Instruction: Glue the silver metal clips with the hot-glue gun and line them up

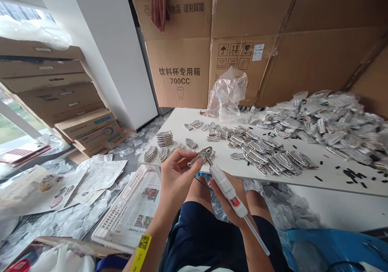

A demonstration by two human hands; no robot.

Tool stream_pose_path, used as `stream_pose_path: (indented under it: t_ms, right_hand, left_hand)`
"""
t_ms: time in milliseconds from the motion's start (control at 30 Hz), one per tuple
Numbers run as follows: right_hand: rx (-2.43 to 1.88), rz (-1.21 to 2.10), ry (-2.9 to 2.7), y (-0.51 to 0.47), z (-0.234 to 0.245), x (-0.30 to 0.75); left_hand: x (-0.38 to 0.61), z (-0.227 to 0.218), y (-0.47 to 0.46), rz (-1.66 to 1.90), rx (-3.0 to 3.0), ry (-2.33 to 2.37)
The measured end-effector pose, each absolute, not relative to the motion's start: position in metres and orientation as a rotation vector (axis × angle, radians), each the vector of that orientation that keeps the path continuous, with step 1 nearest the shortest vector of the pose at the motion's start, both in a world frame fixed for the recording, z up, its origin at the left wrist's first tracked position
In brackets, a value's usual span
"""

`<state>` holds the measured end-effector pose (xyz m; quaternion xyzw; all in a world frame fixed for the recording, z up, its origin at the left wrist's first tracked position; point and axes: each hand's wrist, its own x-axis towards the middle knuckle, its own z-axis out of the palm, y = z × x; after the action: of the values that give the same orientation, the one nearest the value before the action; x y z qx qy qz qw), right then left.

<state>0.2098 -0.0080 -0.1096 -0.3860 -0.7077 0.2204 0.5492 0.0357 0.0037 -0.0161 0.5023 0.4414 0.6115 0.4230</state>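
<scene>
Over my lap, near the table's front edge, my left hand pinches a small grey-white part with a pointed oval outline. My right hand is wrapped round a white pen-shaped hot glue gun with a red-orange patch. A translucent glue stick juts out of its rear end. The gun's tip is close to the held part; whether they touch I cannot tell. Just beyond my left hand stands a neat stack of similar parts, with a few loose ones beside it.
Across the white table lie a heap of similar parts, a large pile of bagged parts, small black pieces and a clear plastic bag. Cardboard walls the back. A white crate stands at left.
</scene>
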Motion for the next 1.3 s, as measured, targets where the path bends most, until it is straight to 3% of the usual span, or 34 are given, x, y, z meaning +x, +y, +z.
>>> stream_pose_path:
  t_ms: [1100, 1300]
  right_hand:
    - [-1.064, 0.431, -1.532, -0.017, -0.11, 0.196]
    - [-1.277, 0.111, -1.271, -0.015, -0.119, 0.178]
  left_hand:
    - [0.037, -0.009, -0.006, 1.556, 1.293, 1.184]
    - [0.04, -0.017, -0.003, 1.727, 1.524, 1.348]
